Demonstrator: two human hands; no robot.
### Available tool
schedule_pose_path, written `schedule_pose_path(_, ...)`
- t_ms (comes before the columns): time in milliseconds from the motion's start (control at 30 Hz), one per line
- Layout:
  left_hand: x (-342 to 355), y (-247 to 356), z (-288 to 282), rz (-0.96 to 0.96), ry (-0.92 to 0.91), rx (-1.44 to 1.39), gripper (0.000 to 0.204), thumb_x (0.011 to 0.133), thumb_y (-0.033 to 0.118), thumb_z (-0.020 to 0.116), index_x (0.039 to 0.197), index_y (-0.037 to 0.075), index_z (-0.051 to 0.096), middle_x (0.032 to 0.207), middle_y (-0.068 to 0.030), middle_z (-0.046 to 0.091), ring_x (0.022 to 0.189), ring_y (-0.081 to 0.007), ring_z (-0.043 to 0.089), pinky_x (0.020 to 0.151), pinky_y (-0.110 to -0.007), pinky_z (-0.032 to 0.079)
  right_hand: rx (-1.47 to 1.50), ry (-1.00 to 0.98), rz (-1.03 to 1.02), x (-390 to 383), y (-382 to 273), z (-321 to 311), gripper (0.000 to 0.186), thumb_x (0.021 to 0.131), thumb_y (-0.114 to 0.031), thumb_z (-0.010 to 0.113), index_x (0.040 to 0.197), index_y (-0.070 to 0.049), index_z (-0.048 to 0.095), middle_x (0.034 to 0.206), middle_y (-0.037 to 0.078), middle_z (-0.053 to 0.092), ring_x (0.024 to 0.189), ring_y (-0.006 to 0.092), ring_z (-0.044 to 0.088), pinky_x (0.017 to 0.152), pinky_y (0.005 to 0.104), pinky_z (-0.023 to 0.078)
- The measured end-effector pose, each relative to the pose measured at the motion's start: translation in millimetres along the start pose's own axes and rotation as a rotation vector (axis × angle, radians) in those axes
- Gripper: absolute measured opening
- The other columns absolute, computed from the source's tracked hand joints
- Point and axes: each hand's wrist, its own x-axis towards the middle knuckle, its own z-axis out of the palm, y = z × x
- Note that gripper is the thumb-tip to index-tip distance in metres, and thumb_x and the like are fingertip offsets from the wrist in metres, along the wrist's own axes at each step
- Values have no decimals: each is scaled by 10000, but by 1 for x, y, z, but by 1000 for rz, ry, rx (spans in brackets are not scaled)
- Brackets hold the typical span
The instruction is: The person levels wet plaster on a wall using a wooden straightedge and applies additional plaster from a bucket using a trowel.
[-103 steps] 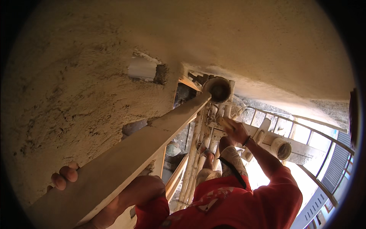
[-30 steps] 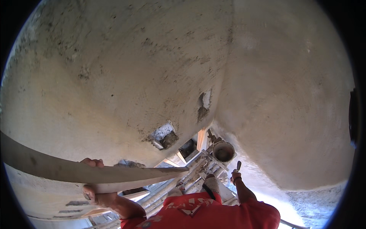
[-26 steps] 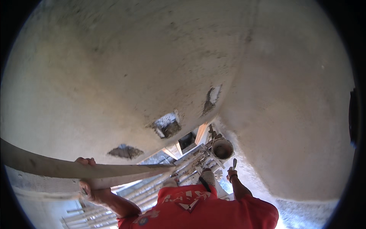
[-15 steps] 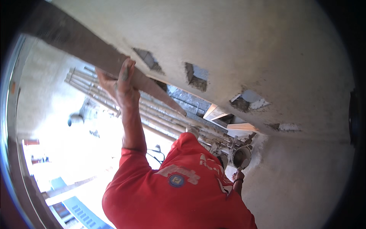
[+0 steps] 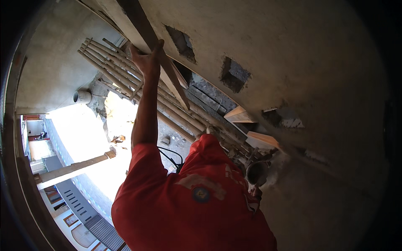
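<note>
Plank [image 5: 140,25] swung steeper in view, left hand [image 5: 148,62] gripping it, right hand [image 5: 256,193] (grip unclear) by bucket [image 5: 257,173], poles [image 5: 176,126] beside holed wall [image 5: 301,75]

Daylight: strong, entering from the room's open side at left; ground [image 5: 75,119] there burnt out to white. Wall [image 5: 318,71], right: dull brown, dim, darkening toward the far edge. Bucket [image 5: 257,172] and right hand [image 5: 256,193]: deep in shade, soft, little detail. Left hand [image 5: 146,62]: shaded, outline clear. Plank [image 5: 172,85]: one face pale, one dark. Shirt [image 5: 188,221]: red, muted by shadow. Margins: black, rounded; straight edges bowed.
</note>
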Motion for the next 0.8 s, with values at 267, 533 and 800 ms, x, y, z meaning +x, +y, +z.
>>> schedule_pose_path(267, -6, -64, -14, -51, -59, 177, 684, 607, 196, 846, 1142, -6, 472, 1033, -160, 588, 931, -269, 593, 827, -372, 490, -100, -169, 6, 1, -26, 0, 431, 878, -388, 609, 591, -133, 412, 503, -13, 387, 403, 113, 351, 393, 287, 302)
schedule_pose_path(533, -14, -88, -16, -100, -68, 263, 740, 594, 243, 856, 1158, -17, 453, 1039, -176, 589, 942, -276, 599, 840, -384, 484, -233, 244, -58, -43, -42, 39, 428, 861, -436, 629, 647, -116, 444, 545, -15, 411, 455, 102, 365, 425, 286, 323)
schedule_pose_path(800, -8, -105, -1, -29, -126, 358, 738, 596, 251, 854, 1150, -22, 452, 1038, -215, 598, 943, -339, 610, 831, -410, 490, -74, 31, -117, -51, -33, 30, 453, 859, -461, 620, 603, -166, 391, 520, -40, 345, 425, 88, 346, 408, 279, 306)
